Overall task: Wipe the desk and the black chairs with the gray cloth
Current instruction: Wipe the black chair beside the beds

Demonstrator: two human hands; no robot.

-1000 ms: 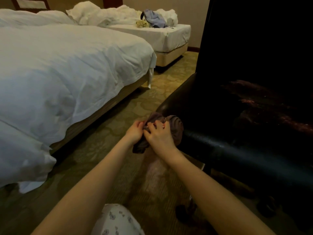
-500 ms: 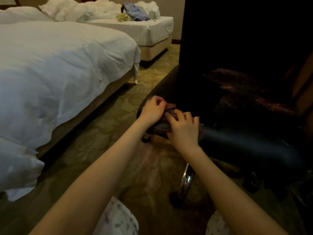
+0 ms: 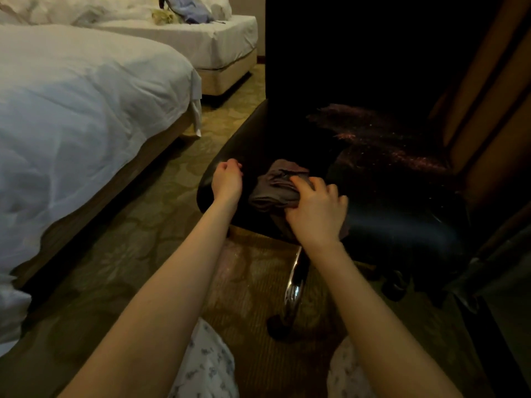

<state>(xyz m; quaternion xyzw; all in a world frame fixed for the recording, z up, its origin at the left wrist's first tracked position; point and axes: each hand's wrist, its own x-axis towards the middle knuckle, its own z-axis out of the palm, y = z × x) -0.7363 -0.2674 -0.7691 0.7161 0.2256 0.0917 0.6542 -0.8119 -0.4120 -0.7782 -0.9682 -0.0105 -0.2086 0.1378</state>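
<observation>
Right hand: my right hand [image 3: 317,214] grips the cloth [image 3: 277,186], fingers curled over the bunched fabric and pressing it onto the seat.
Left hand: my left hand [image 3: 227,183] sits at the seat's left edge, just beside the cloth but apart from it. The fingers are loosely curled, with nothing in them that I can see.
Cloth: a gray, crumpled wad rather than a flat spread. It lies on the seat's front left corner, and part of it hangs over the front edge under my wrist.
Chair: a black chair [image 3: 402,214] whose seat [image 3: 382,179] is glossy along the front edge, with the back rising dark behind. A reddish speckled patch shows on the seat's right half. I cannot tell whether it is dust, wear or glare.
Step in hand: I judge this to be wiping the seat, at its front left corner.
Done: nothing I can confirm as clean, because the light is too dim to read a wiped streak.
Left: most of the seat, the back, any other chair, and the desk, which I cannot pick out for sure here.
Around: a bed [image 3: 86,96] with white bedding is to the left, and patterned carpet [image 3: 143,239] lies between it and the chair. A chrome leg [image 3: 293,282] shows under the seat.
Next, as I judge: sweep the wad rightward across the seat and open it flatter to cover more.
</observation>
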